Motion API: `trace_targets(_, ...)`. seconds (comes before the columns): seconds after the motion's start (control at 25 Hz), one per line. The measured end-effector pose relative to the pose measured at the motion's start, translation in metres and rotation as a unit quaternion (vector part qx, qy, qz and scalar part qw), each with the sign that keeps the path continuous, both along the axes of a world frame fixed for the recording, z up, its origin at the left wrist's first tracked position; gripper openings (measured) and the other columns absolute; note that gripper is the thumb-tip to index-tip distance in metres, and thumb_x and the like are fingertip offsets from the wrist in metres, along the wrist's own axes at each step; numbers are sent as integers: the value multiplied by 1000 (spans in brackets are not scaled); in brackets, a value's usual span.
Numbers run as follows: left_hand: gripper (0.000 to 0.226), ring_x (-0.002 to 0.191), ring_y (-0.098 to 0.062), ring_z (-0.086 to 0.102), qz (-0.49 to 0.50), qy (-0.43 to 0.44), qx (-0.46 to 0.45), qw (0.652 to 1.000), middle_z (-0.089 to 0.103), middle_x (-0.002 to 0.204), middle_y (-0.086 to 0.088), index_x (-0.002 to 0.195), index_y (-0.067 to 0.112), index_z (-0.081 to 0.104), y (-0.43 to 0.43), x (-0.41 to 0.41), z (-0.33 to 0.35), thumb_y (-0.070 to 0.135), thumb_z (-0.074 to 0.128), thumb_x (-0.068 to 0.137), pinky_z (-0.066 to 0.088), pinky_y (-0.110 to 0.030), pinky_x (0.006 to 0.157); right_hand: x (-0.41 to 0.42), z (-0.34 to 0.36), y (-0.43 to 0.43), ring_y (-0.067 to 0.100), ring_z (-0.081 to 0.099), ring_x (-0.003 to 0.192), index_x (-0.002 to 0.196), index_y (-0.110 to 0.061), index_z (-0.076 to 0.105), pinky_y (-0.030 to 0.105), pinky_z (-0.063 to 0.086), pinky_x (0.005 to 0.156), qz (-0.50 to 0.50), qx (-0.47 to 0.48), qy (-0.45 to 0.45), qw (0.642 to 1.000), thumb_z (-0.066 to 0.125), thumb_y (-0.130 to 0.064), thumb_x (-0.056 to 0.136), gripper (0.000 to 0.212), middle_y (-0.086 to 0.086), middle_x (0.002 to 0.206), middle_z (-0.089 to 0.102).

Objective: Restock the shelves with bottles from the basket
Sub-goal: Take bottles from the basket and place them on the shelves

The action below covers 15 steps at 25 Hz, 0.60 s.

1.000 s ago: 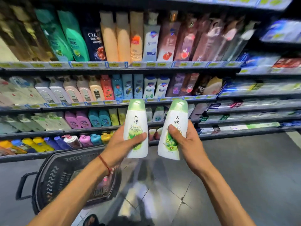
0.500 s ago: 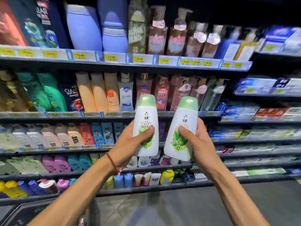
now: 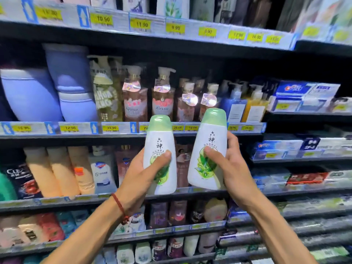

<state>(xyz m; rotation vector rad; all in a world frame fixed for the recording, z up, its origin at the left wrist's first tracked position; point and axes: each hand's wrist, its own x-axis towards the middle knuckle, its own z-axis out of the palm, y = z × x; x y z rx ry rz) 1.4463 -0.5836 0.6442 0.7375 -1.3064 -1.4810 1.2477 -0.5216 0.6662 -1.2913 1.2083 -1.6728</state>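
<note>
Arms rose from basket toward shelves (image 3: 57, 137); stocking likely next. Grip: left hand (image 3: 139, 178) held left bottle (image 3: 159, 141); right hand (image 3: 236, 168), right bottle (image 3: 209, 136).

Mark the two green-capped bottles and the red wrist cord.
Left-hand bottle (image 3: 160, 137), head view, upper white body.
Right-hand bottle (image 3: 209, 130), head view, upper white body.
Red wrist cord (image 3: 118, 203), head view, strand across wrist.

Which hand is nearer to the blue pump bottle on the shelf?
Right. The right hand, gripping the right white bottle, is just below the blue pump bottle; the left hand, gripping the left white bottle, is farther away, down to its left.
</note>
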Motion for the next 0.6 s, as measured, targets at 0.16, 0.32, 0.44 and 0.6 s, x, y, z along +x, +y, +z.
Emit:
trace_targets(0.16, 41, 80, -20, 70, 44, 13, -4, 999, 75, 91, -5, 110, 10, 68, -12, -44, 32, 33, 84, 80, 60, -35, 72, -50, 36, -21, 6, 73, 92, 137, -26, 41, 23, 59, 71, 60, -24, 10, 998, 61, -13, 99, 45, 1, 117, 69)
trace_targets(0.32, 44, 76, -17, 70, 83, 12, -36, 996, 76, 89, -4, 102, 16, 73, -17, -86, 69, 42, 86, 70, 60, -35, 71, -95, 67, -34, 7, 72, 97, 135, -30, 43, 26, 60, 77, 114, -63, 41, 991, 63, -27, 90, 49, -11, 109, 74)
trace_targets(0.44, 36, 80, -15, 71, 114, 26, -67, 991, 76, 92, -1, 107, 18, 70, -17, -122, 100, 36, 77, 77, 59, -38, 80, -132, 90, -49, 10, 71, 100, 133, -33, 47, 31, 61, 81, 155, -92, 54, 982, 64, -31, 88, 49, -9, 113, 74)
trace_targets(0.6, 43, 81, -16, 72, 146, 13, -108, 983, 76, 93, -2, 110, 17, 70, -21, -152, 136, 39, 72, 72, 59, -43, 83, -153, 117, -61, 13, 72, 101, 135, -29, 48, 31, 62, 80, 201, -122, 45, 971, 63, -26, 90, 48, -5, 115, 75)
